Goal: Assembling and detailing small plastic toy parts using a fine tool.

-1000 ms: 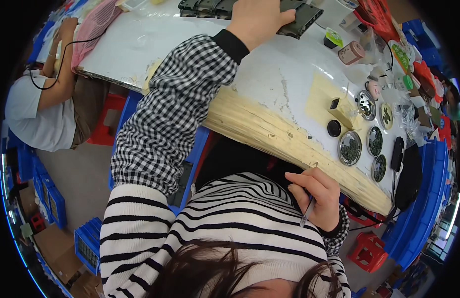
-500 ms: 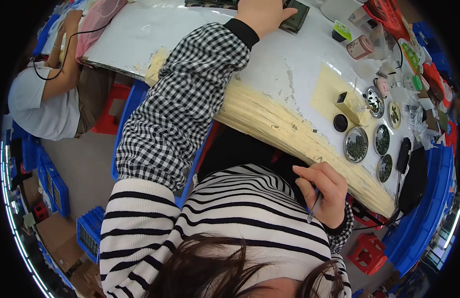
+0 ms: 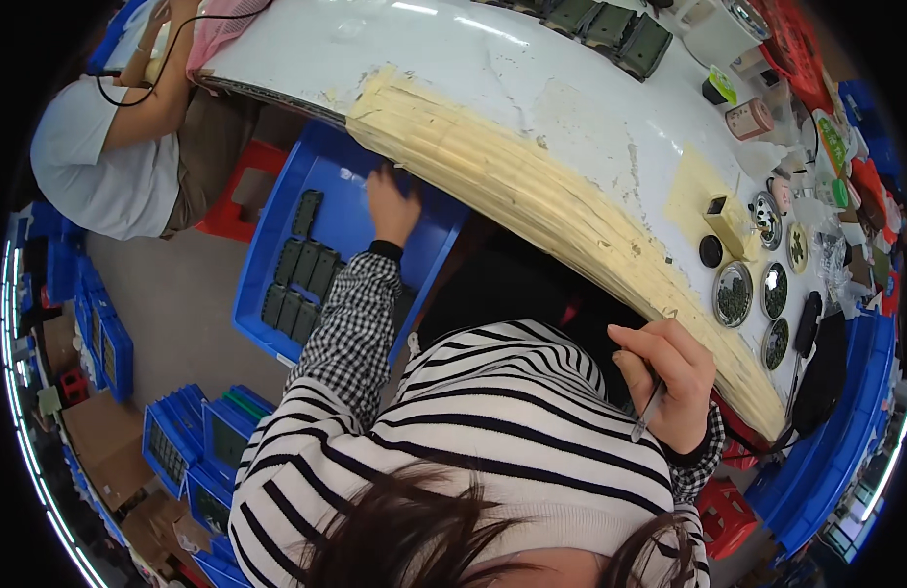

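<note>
My left hand point(image 3: 392, 208) reaches down into a blue plastic bin point(image 3: 267, 250) beside my lap, under the table's edge. Its fingers are blurred and shaded, so I cannot make out whether they hold anything. Dark green ribbed blocks point(image 3: 294, 312) lie in rows in the near-left part of the bin. My right hand point(image 3: 677, 382) is held near my body at the table's front edge, fingers curled around a slim stick-like tool point(image 3: 649, 407) that points down. On the table's far side stands a row of dark green rectangular cases point(image 3: 644, 49).
Round metal dishes point(image 3: 733, 294) of small dark green parts sit at the table's right, by a small yellow box point(image 3: 733, 225) and a black cap point(image 3: 710, 251). A pink jar point(image 3: 749, 119) stands beyond. A co-worker point(image 3: 110, 157) sits left. Blue crates point(image 3: 174, 441) stack on the floor.
My left hand has left the dark green cases on the table and come down into the blue bin. My right hand keeps the same grip. The view has shifted, showing more of the bin.
</note>
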Demonstrator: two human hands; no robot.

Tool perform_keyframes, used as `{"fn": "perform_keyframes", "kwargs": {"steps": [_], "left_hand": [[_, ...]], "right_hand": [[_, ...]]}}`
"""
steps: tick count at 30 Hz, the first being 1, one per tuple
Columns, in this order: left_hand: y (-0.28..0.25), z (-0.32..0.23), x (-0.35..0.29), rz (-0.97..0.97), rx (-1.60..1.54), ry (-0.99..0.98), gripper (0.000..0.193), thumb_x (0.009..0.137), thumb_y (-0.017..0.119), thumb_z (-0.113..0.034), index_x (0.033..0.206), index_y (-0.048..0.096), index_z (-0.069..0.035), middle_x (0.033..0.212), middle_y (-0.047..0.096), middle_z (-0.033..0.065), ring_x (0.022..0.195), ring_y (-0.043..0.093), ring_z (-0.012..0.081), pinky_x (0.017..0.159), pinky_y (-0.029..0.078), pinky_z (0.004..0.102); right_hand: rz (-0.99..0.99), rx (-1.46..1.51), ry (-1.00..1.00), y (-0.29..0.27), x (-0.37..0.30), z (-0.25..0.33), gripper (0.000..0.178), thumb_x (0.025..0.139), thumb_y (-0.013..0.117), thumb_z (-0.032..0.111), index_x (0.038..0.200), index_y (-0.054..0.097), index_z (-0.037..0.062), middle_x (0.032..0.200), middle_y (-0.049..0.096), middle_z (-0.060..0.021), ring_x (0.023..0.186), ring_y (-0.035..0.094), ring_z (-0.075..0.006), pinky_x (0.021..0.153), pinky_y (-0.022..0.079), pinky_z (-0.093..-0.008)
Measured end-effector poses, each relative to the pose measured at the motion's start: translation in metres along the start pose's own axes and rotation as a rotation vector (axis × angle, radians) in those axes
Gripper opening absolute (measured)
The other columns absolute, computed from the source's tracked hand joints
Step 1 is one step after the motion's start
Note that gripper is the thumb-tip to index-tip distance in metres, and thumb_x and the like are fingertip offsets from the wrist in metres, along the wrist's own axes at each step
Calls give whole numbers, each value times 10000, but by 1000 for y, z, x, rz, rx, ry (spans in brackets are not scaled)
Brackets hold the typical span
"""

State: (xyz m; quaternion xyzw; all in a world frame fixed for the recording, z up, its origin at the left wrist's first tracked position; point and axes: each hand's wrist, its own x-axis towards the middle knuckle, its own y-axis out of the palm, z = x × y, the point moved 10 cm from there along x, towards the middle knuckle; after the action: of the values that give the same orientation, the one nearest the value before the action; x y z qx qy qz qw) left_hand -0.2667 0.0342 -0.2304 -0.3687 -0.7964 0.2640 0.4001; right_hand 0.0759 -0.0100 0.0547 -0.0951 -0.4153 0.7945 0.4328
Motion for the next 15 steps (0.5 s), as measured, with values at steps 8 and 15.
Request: {"fn": "perform_keyframes", "kwargs": {"steps": [8, 15], "left_hand": [[154, 29, -9, 310, 507, 95, 644, 904, 497, -483, 1459, 380, -179, 1491, 357, 160, 1368, 296, 415, 1118, 182, 605], [129, 54, -7, 300, 397, 32, 618, 838, 602, -476, 1342, 528, -125, 1339, 515, 183, 1274, 390, 434, 1069, 257, 606]], "right_hand": [[-43, -38, 91, -1, -14, -4, 246, 706, 726, -7, 948, 699, 27, 734, 586, -92, 605, 576, -223, 549, 456, -313], [-31, -37, 59, 2, -11, -2, 250, 707, 727, -6, 953, 699, 26, 738, 587, -93, 612, 583, -227, 551, 461, -312]]}}
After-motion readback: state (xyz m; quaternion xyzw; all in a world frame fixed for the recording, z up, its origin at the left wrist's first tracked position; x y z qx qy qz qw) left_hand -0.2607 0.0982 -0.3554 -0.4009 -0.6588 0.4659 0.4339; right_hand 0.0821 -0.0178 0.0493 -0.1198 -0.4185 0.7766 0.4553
